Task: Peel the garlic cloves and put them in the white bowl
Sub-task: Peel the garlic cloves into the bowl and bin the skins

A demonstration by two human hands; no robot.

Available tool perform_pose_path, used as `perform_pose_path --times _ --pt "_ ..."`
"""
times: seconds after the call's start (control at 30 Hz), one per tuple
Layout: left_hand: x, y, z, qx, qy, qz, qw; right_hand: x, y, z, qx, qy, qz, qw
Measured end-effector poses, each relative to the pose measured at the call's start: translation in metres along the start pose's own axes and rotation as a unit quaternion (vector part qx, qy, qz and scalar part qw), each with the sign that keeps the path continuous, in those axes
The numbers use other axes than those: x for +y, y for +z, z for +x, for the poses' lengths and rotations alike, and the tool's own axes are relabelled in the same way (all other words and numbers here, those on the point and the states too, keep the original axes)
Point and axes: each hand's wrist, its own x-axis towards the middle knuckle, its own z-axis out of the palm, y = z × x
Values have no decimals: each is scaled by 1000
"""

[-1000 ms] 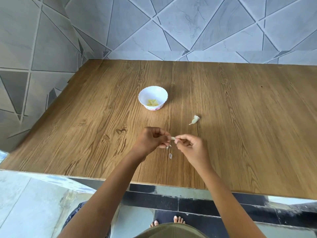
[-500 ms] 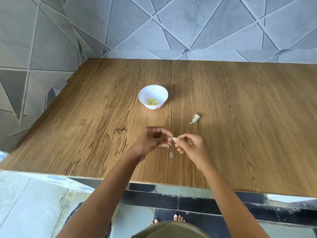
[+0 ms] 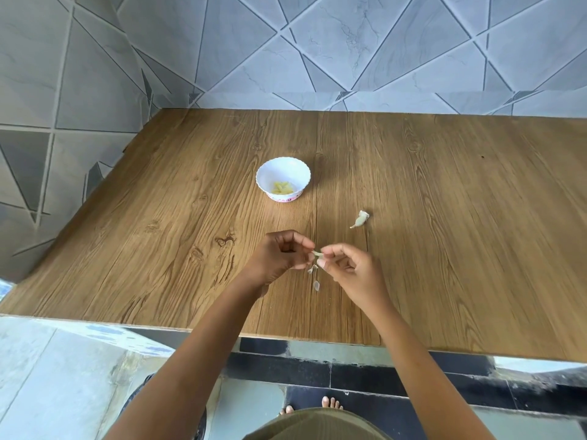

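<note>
Nearest to us, below the front edge of the desk (image 3: 444,249), our bare toes (image 3: 332,401) show on the dark floor tiles. Over the near part of the desk we hold both hands close together. Our left hand (image 3: 279,255) has its fingers curled and pinches one side of a garlic clove (image 3: 317,255). Our right hand (image 3: 352,271) pinches the other side between thumb and forefinger, the remaining fingers tucked in. The clove sits between our fingertips, clear of the wood, and a shred of skin (image 3: 313,268) dangles from it. Another papery scrap (image 3: 316,285) lies on the desk just beneath. We judge that we are partway through stripping this clove. It is small and likely slick once bare, so a hard pinch could shoot it out toward the near edge and the floor. The thin skin may also tear and leave bits clinging that would end up in the bowl. Farther off to the right, one unpeeled clove (image 3: 360,219) lies alone. Beyond it to the left stands the white bowl (image 3: 263,173) with a scalloped rim, well apart from our hands, holding a few pale peeled cloves (image 3: 282,187). A pink band around its foot carries marks too small to read, and we see no other writing. Grey tiled wall (image 3: 349,42) closes the back.
</note>
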Motion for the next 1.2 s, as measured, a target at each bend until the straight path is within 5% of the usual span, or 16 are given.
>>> perform_pose_path --times 0.17,0.3,0.5,0.73,0.9,1.2 --pt "-1 3 0 -4 44 92 995 1 0 2 14 -18 -22 1000" --pt "-9 6 6 42 228 324 917 0 3 -1 49 -44 -97 993" --pt "-14 4 8 60 317 395 860 2 2 0 39 33 -24 998" --pt "-19 1 10 66 231 350 905 2 -3 -2 17 43 41 998" --pt "-12 3 9 -3 174 237 956 5 -3 -1 13 34 39 999" --pt "-3 1 8 -66 139 127 980 -3 -9 -1 -28 77 97 992"
